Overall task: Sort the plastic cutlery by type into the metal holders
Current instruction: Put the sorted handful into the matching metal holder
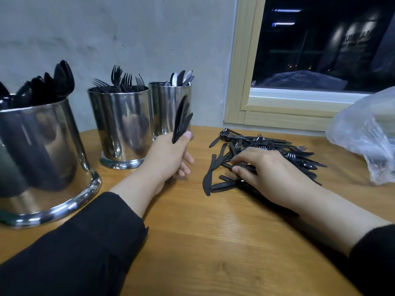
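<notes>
The grip of the left hand is closed round a small bundle of knives, the thumb pressed against the handles and the blades held upright, just in front of the rightmost holder. The grip of the right hand is loosely curled, palm down, on the pile of cutlery; the fingertips are pinching at a piece near the left edge of the pile, though which piece is taken cannot be told, being hidden under the fingers.

Taken largest first: the big holder at the left of the worktop is filled with what look like spoons; the middle holder is stocked with forks; the narrow holder behind the held bundle carries rounded tips, probably knives, though this is not plainly shown. A clear plastic bag lies at the right edge, beside the pile.

The cutlery is judged very light, thin, smooth and somewhat springy, so pieces may be expected to slide over one another and tangle by the fork tines. A single piece is best taken by the handle, pinched at its flat sides and lifted clear of the heap; a bundle is best clamped low on the handles, as is done on the left, so that the blades fan out but are not dropped. Hard squeezing is to be avoided, since such plastic may be snapped.
</notes>
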### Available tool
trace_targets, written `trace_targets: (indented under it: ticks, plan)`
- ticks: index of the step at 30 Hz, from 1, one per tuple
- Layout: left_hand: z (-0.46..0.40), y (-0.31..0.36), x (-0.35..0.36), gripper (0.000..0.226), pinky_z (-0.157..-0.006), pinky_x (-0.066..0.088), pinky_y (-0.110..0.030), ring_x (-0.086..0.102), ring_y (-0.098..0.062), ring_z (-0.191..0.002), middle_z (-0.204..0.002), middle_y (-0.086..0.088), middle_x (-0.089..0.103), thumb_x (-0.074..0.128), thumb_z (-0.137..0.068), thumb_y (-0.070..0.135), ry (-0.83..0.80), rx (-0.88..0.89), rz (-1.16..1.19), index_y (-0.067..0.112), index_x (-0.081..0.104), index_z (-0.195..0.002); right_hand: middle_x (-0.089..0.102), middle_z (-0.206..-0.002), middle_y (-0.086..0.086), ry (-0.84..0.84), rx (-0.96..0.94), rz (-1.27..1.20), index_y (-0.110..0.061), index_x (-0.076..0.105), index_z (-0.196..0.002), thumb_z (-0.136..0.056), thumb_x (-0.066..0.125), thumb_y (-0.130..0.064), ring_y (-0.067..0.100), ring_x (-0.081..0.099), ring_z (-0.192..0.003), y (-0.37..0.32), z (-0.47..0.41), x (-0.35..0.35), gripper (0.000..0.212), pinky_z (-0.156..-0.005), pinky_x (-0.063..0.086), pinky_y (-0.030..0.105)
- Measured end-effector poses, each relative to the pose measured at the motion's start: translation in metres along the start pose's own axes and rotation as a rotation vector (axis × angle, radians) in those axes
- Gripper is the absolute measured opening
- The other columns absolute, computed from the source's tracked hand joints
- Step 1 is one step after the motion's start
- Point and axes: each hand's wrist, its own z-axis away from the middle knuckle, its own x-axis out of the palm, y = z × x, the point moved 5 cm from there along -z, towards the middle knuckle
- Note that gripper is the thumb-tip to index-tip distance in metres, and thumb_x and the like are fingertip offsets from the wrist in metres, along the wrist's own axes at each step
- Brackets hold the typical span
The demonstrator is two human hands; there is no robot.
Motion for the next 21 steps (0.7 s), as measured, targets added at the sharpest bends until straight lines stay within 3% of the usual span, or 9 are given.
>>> trace_targets:
  ticks: [3, 5, 9, 12, 16, 21]
  plan:
    - [-0.002, -0.005, -0.002, 0.034, -0.051, 0.039, -0.029, 0.044, -0.016, -0.05, -0.061, 0.001, 0.051, 0.054, -0.103, 0.045, 0.06, 0.028, -0.021, 0.017, 0.058, -0.084, 0.061, -0.107, -0.015, -0.032, -0.06, 0.004, -0.032, 0.067, -0.113, -0.1, 0.056, -0.035, 0.011, 0.057, -0.103, -0.018, -0.014, 0.006, 0.017, -0.092, 0.047, 0.045]
    - [-0.005, -0.007, -0.001, 0.033, -0.054, 0.035, -0.03, 0.039, -0.017, -0.052, -0.06, 0.003, 0.046, 0.061, -0.1, 0.044, 0.046, 0.026, -0.003, 0.015, 0.061, -0.084, 0.06, -0.113, -0.013, -0.112, -0.112, 0.054, -0.034, 0.065, -0.119, -0.1, 0.054, -0.025, 0.015, 0.054, -0.112, -0.031, -0.026, 0.017, 0.023, -0.092, 0.044, 0.047]
    - [-0.008, -0.013, 0.004, 0.025, -0.044, 0.029, -0.026, 0.03, -0.014, -0.049, -0.058, 0.004, 0.037, 0.065, -0.1, 0.031, -0.05, -0.021, 0.134, 0.017, 0.052, -0.084, 0.056, -0.127, -0.014, -0.387, -0.166, 0.212, -0.043, 0.062, -0.125, -0.099, 0.054, -0.019, 0.014, 0.048, -0.122, -0.041, -0.049, 0.042, 0.036, -0.093, 0.037, 0.043]
    - [-0.01, -0.015, 0.005, 0.021, -0.044, 0.03, -0.025, 0.034, -0.012, -0.049, -0.059, 0.004, 0.041, 0.063, -0.101, 0.031, -0.047, -0.024, 0.165, 0.012, 0.058, -0.093, 0.061, -0.119, -0.016, -0.466, -0.118, 0.138, -0.042, 0.068, -0.118, -0.096, 0.06, -0.019, 0.011, 0.056, -0.111, -0.038, -0.057, 0.04, 0.033, -0.096, 0.042, 0.036]
    - [-0.015, -0.017, 0.004, 0.024, -0.047, 0.031, -0.026, 0.037, -0.012, -0.051, -0.06, 0.004, 0.043, 0.061, -0.101, 0.035, -0.027, -0.026, 0.177, 0.012, 0.062, -0.096, 0.063, -0.103, -0.015, -0.539, -0.066, 0.025, -0.038, 0.071, -0.11, -0.094, 0.067, -0.023, 0.004, 0.057, -0.089, -0.035, -0.057, 0.032, 0.022, -0.079, 0.044, 0.023]
    - [-0.017, -0.016, 0.002, 0.026, -0.047, 0.033, -0.025, 0.037, -0.011, -0.05, -0.059, 0.005, 0.043, 0.062, -0.101, 0.037, 0.005, -0.006, 0.174, 0.011, 0.064, -0.096, 0.06, -0.103, -0.012, -0.58, -0.056, 0.049, -0.036, 0.066, -0.106, -0.096, 0.065, -0.027, 0.003, 0.054, -0.087, -0.036, -0.053, 0.031, 0.014, -0.073, 0.043, 0.022]
